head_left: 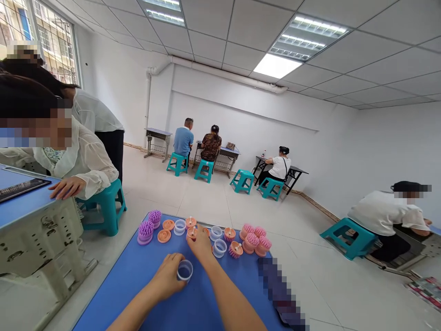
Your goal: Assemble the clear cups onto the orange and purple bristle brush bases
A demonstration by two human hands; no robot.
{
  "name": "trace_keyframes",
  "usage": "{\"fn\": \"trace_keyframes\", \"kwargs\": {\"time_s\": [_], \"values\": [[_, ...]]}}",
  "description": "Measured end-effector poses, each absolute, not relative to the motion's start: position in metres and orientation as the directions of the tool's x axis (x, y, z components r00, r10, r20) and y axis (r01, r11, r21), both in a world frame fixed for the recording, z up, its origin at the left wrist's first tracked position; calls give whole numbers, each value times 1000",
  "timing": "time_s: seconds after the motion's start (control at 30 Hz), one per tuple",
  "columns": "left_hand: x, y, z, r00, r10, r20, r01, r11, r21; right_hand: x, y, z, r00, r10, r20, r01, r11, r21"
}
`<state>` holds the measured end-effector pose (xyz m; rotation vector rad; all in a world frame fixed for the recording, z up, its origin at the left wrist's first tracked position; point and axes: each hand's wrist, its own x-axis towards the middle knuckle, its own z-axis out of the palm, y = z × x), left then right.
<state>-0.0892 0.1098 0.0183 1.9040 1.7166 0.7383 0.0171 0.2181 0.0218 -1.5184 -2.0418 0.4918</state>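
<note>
My left hand (168,278) rests on the blue table (138,276) and pinches a small clear plastic ring (185,270) between thumb and fingers. My right hand (200,243) reaches further ahead and closes on an orange round cap (191,233). Along the table's far edge lie purple bristle heads (145,231), more orange caps (164,236), clear rings (219,248) and pink bristle heads (257,242).
A blurred dark object (280,294) lies on the table's right side. A person in white leans on another blue table (20,202) at left, beside a teal stool (105,204). Other people sit on teal stools at desks further back and at right.
</note>
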Motion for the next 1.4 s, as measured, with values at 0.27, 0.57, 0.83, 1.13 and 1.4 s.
{"fn": "trace_keyframes", "kwargs": {"time_s": [0.27,0.57,0.83,1.13,1.4], "values": [[-89,110,27,66,992,103,666,-121,736,65,169,32,-323,875,360,526,482,-701],[-83,105,33,185,971,153,438,-220,872,120,142,33,-506,845,172,284,352,-892],[-83,110,29,198,974,113,491,-199,848,127,142,41,-547,826,137,399,401,-825],[-75,110,22,273,952,137,512,-264,817,118,136,29,-643,737,208,329,511,-794],[-74,107,30,222,967,125,575,-233,784,119,136,34,-621,750,229,315,507,-802]]}}
